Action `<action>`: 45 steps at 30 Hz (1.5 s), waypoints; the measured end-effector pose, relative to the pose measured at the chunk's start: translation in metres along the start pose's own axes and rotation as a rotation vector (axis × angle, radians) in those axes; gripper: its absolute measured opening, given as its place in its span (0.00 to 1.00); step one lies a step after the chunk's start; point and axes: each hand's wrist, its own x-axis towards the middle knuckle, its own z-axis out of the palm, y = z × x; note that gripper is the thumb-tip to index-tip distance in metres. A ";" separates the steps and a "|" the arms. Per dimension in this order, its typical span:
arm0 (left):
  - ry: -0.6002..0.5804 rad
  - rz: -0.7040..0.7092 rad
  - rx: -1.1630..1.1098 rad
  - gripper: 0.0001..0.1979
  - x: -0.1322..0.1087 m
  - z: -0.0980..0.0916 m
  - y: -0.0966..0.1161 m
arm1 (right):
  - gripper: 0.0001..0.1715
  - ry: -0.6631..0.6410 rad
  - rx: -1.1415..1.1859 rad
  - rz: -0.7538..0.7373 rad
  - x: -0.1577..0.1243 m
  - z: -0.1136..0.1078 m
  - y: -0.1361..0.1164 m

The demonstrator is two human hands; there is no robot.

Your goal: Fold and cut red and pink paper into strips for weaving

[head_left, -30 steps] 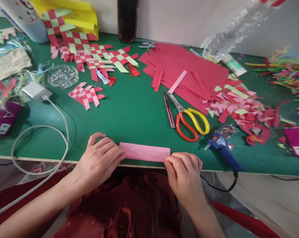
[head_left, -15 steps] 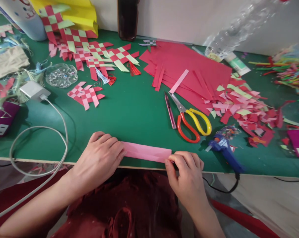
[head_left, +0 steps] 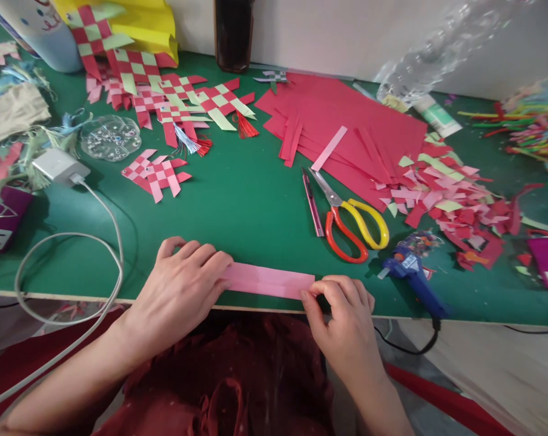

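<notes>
A pink paper strip (head_left: 270, 281) lies near the table's front edge, stretched between my two hands. Its left end is under the fingers of my left hand (head_left: 187, 281), which is closed on it, thumb below. At the right end my right hand (head_left: 340, 309) pinches the strip's corner between thumb and forefinger, the other fingers curled. Beyond the right hand lie scissors (head_left: 346, 224) with one red and one yellow handle, and a slim pink cutter knife (head_left: 312, 203) beside them.
Red paper sheets (head_left: 341, 115) lie at the back, with paper scraps (head_left: 459, 206) to their right. A blue glue gun (head_left: 410, 272) rests right of my hand. Woven paper fish (head_left: 155, 172), a charger (head_left: 60, 166) with its looped cable, and a plastic dish (head_left: 111, 138) are on the left.
My left hand has shifted slightly left along the strip, and its fingers have changed position a little. The right hand keeps its pinch in nearly the same place.
</notes>
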 end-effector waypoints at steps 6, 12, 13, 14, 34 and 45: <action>0.105 0.310 -0.026 0.18 -0.004 0.012 0.005 | 0.09 -0.018 -0.015 0.004 -0.001 0.001 0.001; 0.146 0.409 0.100 0.15 -0.004 0.016 0.015 | 0.08 -0.007 -0.010 0.013 -0.002 0.002 0.000; 0.152 0.408 0.108 0.14 -0.004 0.016 0.016 | 0.08 -0.002 -0.008 0.016 -0.002 0.002 0.000; 0.154 0.405 0.117 0.14 -0.004 0.015 0.018 | 0.08 0.004 -0.004 0.020 -0.003 0.002 0.000; 0.187 0.289 0.275 0.17 -0.028 0.048 0.040 | 0.21 0.112 -0.107 -0.402 -0.015 0.012 -0.033; 0.206 0.268 0.256 0.21 -0.033 0.067 0.033 | 0.26 0.076 -0.290 -0.495 -0.022 0.027 -0.035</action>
